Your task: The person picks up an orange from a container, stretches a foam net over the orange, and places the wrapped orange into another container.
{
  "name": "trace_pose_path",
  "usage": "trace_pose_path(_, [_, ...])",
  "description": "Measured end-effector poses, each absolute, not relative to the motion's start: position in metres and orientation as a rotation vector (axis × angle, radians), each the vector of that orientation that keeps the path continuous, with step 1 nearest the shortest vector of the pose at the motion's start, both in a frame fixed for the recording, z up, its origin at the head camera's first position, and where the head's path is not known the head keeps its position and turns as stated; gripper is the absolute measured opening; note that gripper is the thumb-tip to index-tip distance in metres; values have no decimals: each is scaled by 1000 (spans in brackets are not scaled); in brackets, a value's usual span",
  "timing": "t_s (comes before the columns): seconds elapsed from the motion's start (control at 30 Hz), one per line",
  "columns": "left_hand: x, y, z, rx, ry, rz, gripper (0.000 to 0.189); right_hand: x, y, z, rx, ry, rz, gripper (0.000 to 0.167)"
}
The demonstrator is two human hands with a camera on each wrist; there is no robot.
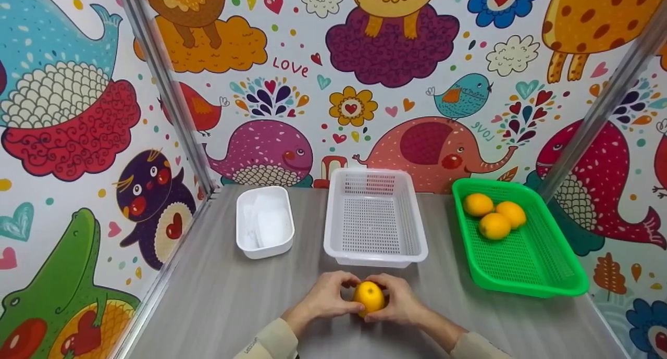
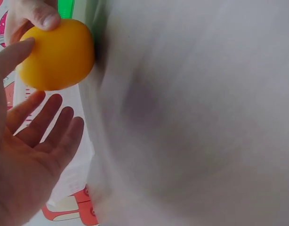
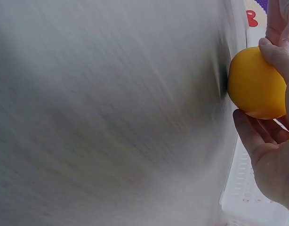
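Note:
Near the front of the table, a yellow-orange lemon (image 1: 369,295) stands between both hands, its stem end facing up. My left hand (image 1: 333,296) is on its left side, thumb tip and index finger at the fruit. In the left wrist view the remaining fingers (image 2: 60,125) of that hand spread loosely below the lemon (image 2: 57,56). On the other side, my right hand (image 1: 398,299) grips the lemon with the thumb on one face and the index finger on another. The right wrist view shows the lemon (image 3: 256,84) at the tabletop; whether it bears on the surface, I cannot tell.
A white perforated basket (image 1: 333,244) stands just beyond the hands. To its left sits a small white tub (image 1: 266,250) with something pale inside. A green basket (image 1: 521,288) at the right holds three more lemons (image 1: 495,225). Patterned walls (image 1: 292,98) enclose the table (image 1: 219,296).

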State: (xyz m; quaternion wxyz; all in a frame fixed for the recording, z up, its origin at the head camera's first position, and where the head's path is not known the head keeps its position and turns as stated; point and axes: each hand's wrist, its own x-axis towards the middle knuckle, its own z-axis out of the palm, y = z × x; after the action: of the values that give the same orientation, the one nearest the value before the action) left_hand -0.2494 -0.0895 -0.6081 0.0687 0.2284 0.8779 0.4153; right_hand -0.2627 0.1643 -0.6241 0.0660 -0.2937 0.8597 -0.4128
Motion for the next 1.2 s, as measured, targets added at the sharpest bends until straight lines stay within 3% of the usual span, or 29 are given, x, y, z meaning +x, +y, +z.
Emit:
trace_pose_path(0.3, [-249,-98,-600,732,2672,1308,43,-262,165,-625,-878,2602,-1216,72])
trace_pose_path(0.7, [-252,-119,-587,628,2784,1445,26,-261,165,-621,-865,2573,-1185,77])
trace_pose_path(0.93, [-265,-141,-574,626,2963,1490,13,-261,165,-619,-854,2564,-1187,76])
trace_pose_path(1.2, [-285,-173,-557,475,3204,1287,11,-262,167,-621,-894,2571,-1189,75])
